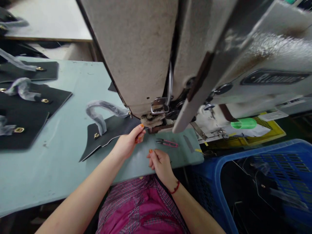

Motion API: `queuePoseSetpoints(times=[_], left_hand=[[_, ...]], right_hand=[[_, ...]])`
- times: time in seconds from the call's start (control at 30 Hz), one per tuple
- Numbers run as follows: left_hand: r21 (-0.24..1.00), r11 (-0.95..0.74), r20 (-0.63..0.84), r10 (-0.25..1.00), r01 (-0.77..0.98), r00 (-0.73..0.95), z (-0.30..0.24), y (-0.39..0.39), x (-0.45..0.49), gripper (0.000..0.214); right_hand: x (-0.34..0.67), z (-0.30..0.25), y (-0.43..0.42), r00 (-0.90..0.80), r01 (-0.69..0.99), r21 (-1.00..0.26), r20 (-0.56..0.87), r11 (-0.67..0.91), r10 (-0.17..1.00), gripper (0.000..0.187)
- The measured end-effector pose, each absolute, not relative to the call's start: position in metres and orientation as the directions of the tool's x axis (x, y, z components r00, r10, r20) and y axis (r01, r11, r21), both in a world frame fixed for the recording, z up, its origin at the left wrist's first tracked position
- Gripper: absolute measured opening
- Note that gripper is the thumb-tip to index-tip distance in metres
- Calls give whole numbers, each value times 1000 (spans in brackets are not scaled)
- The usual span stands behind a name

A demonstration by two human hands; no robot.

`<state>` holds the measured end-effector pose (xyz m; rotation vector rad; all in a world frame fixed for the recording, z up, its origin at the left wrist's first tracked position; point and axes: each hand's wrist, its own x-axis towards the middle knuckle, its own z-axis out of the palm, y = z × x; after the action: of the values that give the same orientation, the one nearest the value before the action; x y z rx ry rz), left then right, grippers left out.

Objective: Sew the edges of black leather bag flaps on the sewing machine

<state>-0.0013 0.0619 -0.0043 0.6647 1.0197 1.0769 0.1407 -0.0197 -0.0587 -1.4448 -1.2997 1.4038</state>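
Note:
My left hand (pixel 129 141) pinches the right-hand end of a black bag panel (pixel 110 128), close by the lower end of the sewing machine head (pixel 143 58). On that panel stands a looped handle (pixel 107 107) wrapped in clear plastic, with gold-coloured fittings. Near the table's front edge, my right hand (pixel 160 163) is closed, its fingers curled in; whether anything is inside them is hidden. Just beyond it lie thread snips (pixel 167 143) with pink handles, untouched. The machine covers the spot where the panel's far corner ends.
More black panels with wrapped handles (pixel 23 89) lie at the left of the pale green table (pixel 63 175). A blue basket (pixel 220 165) holding black pieces stands at the right. Behind it are a yellow crate (pixel 275 131) and a green tube (pixel 243 123).

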Motion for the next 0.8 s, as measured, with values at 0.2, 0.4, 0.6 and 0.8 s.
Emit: queuePoseSetpoints(times=[0.2, 0.4, 0.6, 0.8], left_hand=[[848, 332, -321, 942, -412, 98, -5, 66, -1, 31], [851, 300, -302, 951, -432, 65, -8, 67, -1, 29], [841, 277, -307, 952, -465, 12, -6, 62, 9, 30], [790, 214, -393, 896, -574, -208, 5, 48, 43, 31]], right_hand=[[141, -61, -21, -127, 201, -959, -229, -201, 965, 44], [141, -59, -22, -133, 223, -952, -242, -208, 961, 45], [143, -60, -22, -150, 259, -944, -249, -205, 957, 48], [142, -61, -22, -149, 251, -951, -224, -182, 963, 48]])
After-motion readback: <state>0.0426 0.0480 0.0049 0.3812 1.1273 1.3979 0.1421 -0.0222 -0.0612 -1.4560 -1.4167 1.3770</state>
